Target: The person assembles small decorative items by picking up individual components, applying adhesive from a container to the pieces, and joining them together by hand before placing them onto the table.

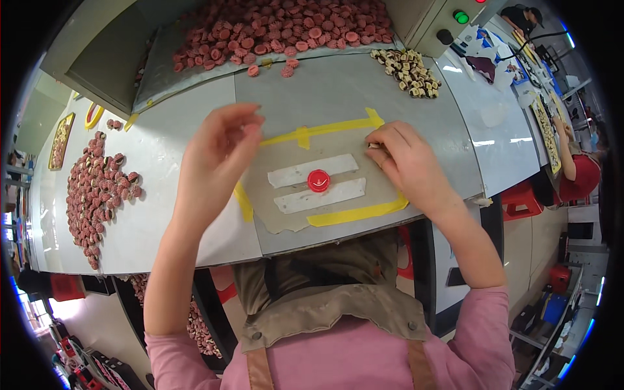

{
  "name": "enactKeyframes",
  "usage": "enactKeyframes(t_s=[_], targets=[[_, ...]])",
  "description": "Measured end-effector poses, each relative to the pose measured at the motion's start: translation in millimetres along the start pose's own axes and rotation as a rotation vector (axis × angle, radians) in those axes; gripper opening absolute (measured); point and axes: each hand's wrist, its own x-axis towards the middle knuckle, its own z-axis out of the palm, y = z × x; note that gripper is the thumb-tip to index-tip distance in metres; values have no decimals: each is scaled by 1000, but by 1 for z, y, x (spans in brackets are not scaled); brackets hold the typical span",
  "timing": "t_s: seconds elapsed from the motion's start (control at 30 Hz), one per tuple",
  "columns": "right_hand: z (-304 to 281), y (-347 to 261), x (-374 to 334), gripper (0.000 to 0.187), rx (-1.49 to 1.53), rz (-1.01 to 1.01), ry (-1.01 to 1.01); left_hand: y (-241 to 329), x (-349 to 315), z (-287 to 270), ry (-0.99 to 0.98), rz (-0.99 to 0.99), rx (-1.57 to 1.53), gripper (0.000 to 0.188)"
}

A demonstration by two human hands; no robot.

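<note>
My left hand (220, 146) is raised over the left part of the work area, its fingers curled in toward the thumb. A pinkish bit shows at the fingertips, but I cannot make it out. My right hand (411, 164) pinches a small cream-and-dark piece (374, 145) between thumb and fingers, near the upper right corner of a taped sheet (383, 179). Between the hands, a round red cap (319, 181) sits on the sheet, amid two white strips (312, 170). Yellow tape (357, 214) borders the sheet.
A large heap of pink ridged cups (286, 32) lies at the back, with several loose in front. Cream-and-dark pieces (408, 73) are piled at the back right. On the left is a pile of pink pieces with dark bits (97, 198). Another person (578, 175) works at far right.
</note>
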Motion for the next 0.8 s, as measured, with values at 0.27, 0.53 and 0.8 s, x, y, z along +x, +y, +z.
enactKeyframes(t_s=[0.27, 0.53, 0.8], targets=[[-3, -11, 1, 22, 101, 93, 35, -3, -58, 14, 10, -345, -661, 33], [-10, -7, 10, 18, 49, -10, -135, -20, -64, 20, -47, -367, -1029, 40], [1, -49, 20, 13, 258, 118, -101, -35, -72, 13, -75, -307, -1115, 38]])
